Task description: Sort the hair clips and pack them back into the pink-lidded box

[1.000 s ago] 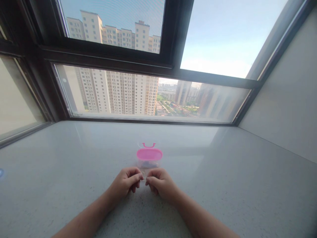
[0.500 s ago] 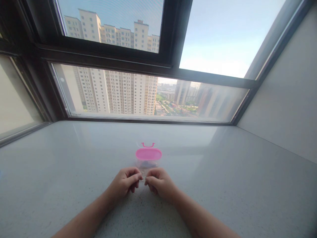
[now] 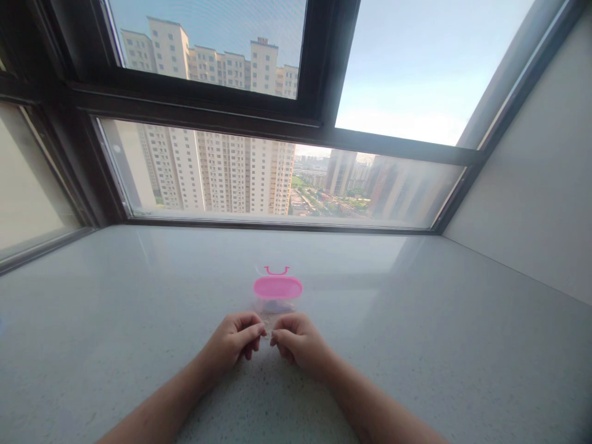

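My left hand (image 3: 238,335) rests low over the pale speckled surface (image 3: 398,345), its thumb and forefinger pinched together. Facing it across a narrow gap, my right hand (image 3: 296,338) holds the same kind of pinch. Something thin and small seems to lie between the fingertips, but I cannot make out what it is. Just beyond the hands stands a small clear box with a pink oval lid (image 3: 277,287); something dark shows inside its see-through wall. Behind the lid lies a pink curved handle (image 3: 276,271).
A dark-framed window (image 3: 287,225) runs along the back of the surface, with tall buildings outside. On the right rises a plain white wall (image 3: 531,203). A bluish blur sits at the far left edge.
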A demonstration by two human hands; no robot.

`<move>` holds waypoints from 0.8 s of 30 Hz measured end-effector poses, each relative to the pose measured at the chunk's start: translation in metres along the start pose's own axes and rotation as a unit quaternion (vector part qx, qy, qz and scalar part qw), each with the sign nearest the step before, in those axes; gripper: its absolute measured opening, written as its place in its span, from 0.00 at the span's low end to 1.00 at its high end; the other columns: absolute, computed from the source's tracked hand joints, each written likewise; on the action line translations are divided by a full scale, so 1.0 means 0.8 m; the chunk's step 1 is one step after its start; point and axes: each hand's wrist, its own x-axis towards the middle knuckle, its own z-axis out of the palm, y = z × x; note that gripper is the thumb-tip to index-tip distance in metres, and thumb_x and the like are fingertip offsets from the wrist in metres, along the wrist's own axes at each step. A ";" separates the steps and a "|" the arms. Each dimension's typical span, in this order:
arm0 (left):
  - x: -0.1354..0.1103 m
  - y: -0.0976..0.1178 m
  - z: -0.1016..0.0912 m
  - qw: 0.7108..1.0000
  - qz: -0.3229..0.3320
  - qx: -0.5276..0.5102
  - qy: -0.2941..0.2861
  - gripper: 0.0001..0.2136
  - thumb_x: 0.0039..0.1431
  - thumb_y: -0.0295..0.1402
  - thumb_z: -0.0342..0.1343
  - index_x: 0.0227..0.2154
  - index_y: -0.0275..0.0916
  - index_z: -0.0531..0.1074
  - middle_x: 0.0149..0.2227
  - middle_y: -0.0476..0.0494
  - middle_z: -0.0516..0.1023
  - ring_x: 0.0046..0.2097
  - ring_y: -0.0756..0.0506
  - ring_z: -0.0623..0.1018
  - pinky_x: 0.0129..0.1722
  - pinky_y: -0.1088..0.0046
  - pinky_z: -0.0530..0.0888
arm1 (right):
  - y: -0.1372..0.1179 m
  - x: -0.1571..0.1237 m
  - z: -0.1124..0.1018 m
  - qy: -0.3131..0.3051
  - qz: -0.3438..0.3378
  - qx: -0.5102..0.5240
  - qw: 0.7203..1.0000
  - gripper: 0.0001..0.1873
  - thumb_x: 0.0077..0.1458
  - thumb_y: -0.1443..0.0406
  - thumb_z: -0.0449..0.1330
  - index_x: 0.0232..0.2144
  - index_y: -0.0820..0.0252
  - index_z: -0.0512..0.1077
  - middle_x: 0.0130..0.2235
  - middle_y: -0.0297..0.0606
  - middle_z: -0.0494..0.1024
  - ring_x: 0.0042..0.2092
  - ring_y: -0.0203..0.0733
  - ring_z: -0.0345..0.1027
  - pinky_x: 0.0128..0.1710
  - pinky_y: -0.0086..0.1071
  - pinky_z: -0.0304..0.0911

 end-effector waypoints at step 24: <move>0.001 0.000 -0.001 1.000 -0.006 0.004 -0.001 0.12 0.51 0.40 0.52 0.23 0.34 0.69 0.16 0.52 0.68 0.17 0.53 0.64 0.17 0.78 0.57 | 0.000 0.000 0.000 0.001 0.009 -0.015 1.000 0.07 0.43 0.68 0.52 0.18 0.63 0.67 0.13 0.26 0.61 0.13 0.27 0.49 0.13 0.22 0.45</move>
